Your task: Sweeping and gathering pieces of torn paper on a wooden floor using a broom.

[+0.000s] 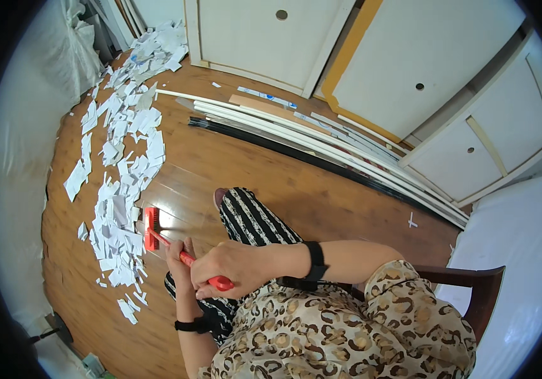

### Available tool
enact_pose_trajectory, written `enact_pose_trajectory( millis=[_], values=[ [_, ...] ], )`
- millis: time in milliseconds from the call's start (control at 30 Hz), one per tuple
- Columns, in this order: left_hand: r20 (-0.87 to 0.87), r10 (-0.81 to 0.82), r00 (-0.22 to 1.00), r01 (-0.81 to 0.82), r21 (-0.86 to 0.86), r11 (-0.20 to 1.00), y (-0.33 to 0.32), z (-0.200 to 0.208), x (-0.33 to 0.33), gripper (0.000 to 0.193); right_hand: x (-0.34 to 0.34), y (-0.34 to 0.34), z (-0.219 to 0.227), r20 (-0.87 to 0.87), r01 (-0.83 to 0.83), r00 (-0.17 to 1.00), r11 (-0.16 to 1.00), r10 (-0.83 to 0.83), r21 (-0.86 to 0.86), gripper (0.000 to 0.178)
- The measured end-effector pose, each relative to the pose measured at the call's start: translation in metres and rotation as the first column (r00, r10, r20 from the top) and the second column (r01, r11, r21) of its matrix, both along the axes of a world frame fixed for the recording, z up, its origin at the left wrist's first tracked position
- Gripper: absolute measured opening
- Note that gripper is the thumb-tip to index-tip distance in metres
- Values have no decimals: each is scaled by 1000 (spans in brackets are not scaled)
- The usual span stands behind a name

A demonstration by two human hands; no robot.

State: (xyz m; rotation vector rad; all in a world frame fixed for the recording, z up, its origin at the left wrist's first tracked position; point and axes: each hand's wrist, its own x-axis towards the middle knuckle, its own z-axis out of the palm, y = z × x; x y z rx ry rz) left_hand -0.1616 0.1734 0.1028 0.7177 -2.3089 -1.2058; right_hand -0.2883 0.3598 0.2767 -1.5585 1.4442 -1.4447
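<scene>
Both hands are closed around the handle of a red brush (pixel 151 228). My left hand (pixel 179 260) grips lower down, nearer the head. My right hand (pixel 226 268) wraps the upper part, and the rounded red end sticks out below its fingers. The brush head rests at the right edge of a long heap of torn white paper scraps (pixel 116 218), with its bristles facing right. That heap stretches from the far wall down the left side of the floor, with loose pieces scattered along it.
Several white and black strips (pixel 296 136) lie on the wooden floor (pixel 271 167) ahead. White cabinet panels (pixel 372 69) stand behind them. Translucent sheeting (pixel 21 164) hangs at left. A dark wooden chair (pixel 489 290) is at my right, and a small white cross-shaped piece (pixel 412 220) lies nearby.
</scene>
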Motion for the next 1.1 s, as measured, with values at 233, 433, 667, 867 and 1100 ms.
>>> enact_pose_trajectory(
  millis=[233,433,667,867,1100],
  values=[
    [118,-59,991,69,-81,994,-58,-29,32,31,24,-29,-38,57,-35,998,999,33,39,18],
    [109,-70,992,67,37,997,1,65,0,32,-5,-6,57,-39,77,996,985,-84,-154,20],
    [59,-4,998,8,-66,998,27,58,-15,33,-4,5,47,-56,-1,998,1000,2,21,15],
    [92,25,995,-5,-218,976,-26,-2,6,27,12,-19,-26,37,-67,997,980,61,185,22],
    [20,66,998,-67,20,998,-5,58,1,29,4,-14,54,-25,-57,998,998,58,17,21]
  ],
)
